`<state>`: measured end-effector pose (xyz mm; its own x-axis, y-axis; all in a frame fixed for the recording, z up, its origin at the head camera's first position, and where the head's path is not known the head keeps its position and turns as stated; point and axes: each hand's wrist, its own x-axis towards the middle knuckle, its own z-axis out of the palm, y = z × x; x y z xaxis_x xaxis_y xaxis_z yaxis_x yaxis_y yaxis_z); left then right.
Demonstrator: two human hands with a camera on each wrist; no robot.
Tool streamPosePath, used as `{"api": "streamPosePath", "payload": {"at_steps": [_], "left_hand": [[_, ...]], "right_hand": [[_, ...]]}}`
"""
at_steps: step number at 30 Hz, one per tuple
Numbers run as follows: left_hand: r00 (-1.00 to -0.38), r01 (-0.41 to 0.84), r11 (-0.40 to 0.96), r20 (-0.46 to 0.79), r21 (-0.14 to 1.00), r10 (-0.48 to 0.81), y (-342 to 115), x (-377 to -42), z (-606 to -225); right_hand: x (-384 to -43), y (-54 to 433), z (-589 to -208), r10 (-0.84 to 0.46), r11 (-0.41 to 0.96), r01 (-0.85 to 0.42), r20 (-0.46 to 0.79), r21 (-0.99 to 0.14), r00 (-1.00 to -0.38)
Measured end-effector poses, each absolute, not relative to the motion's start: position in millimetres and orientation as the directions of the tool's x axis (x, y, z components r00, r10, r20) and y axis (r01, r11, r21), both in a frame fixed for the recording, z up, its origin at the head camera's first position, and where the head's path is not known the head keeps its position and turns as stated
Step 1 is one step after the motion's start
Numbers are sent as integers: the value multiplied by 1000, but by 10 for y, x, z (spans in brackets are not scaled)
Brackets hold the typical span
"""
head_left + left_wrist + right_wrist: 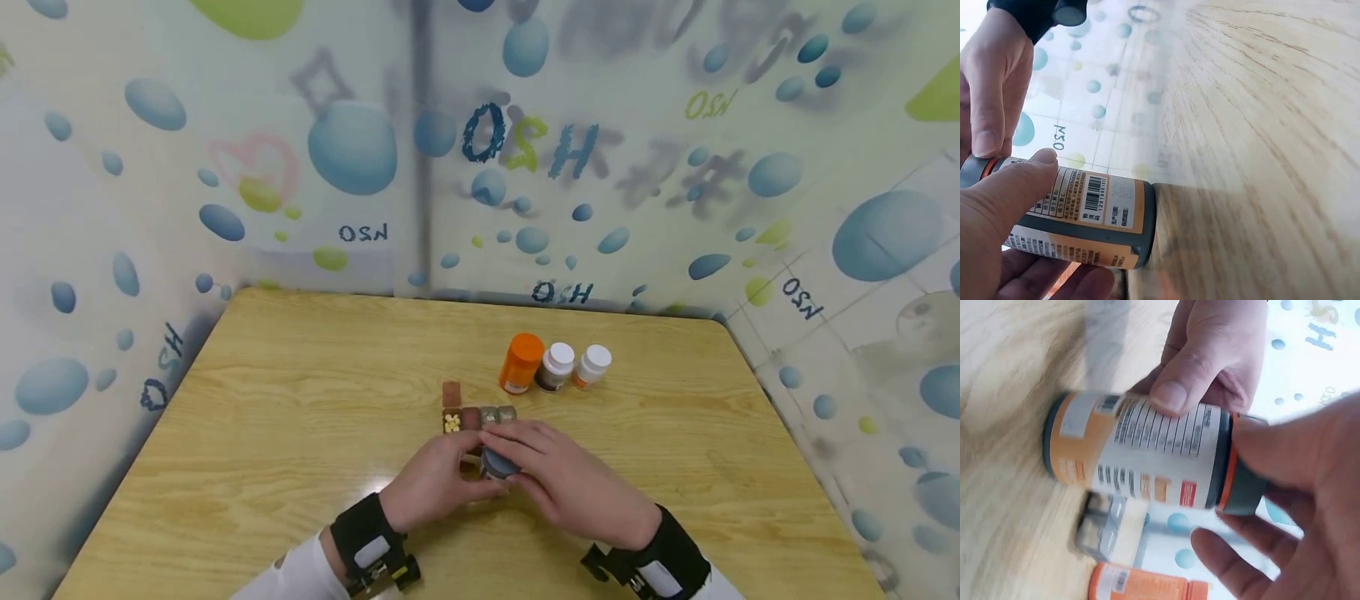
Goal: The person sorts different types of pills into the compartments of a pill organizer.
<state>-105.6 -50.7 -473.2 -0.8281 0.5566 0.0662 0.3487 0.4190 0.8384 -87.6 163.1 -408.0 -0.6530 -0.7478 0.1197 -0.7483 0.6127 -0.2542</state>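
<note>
A dark grey pill bottle point(1116, 206) with an orange and white label stands upright, its base right at the table. My left hand point(433, 483) grips its body, the thumb across the label. With thumb and fingers round the grey cap point(1249, 487), my right hand point(573, 479) holds the top of the bottle. An orange ring point(1229, 478) shows just under the cap. Right behind the hands lies a pill organizer point(470, 417) with brown and grey compartments, partly hidden by them. One compartment at its left has a raised brown lid point(451, 393) and holds yellow pills point(452, 423).
Behind and to the right stand an orange bottle point(521, 364), a dark bottle with a white cap point(555, 367) and a small white bottle point(592, 367). The wooden table point(315, 367) meets a patterned curtain point(352, 208) at its back edge.
</note>
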Motion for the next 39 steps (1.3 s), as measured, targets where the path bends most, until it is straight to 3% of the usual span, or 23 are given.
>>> {"api": "streamPosePath", "payload": {"at_steps": [7, 15, 24, 32, 39], "left_hand": [[-827, 334, 440, 35, 834, 561, -508, -1057, -4738], [-828, 338, 441, 40, 832, 559, -504, -1074, -4718], [-830, 329, 447, 29, 832, 557, -509, -1069, -4733], [-826, 348, 432, 55, 832, 561, -503, -1072, -4732], [-837, 348, 451, 55, 822, 545, -512, -1055, -4732]], "right_hand": [[-898, 1595, -4100, -657, 702, -673, 152, -232, -738], [-885, 1675, -4043, -743, 610, -751, 148, -254, -653], [-894, 1568, -4114, -641, 726, -653, 131, -216, -756], [-883, 1584, -4115, -674, 696, -680, 117, -232, -730], [-866, 1492, -4161, -625, 732, -640, 142, -235, -767]]}}
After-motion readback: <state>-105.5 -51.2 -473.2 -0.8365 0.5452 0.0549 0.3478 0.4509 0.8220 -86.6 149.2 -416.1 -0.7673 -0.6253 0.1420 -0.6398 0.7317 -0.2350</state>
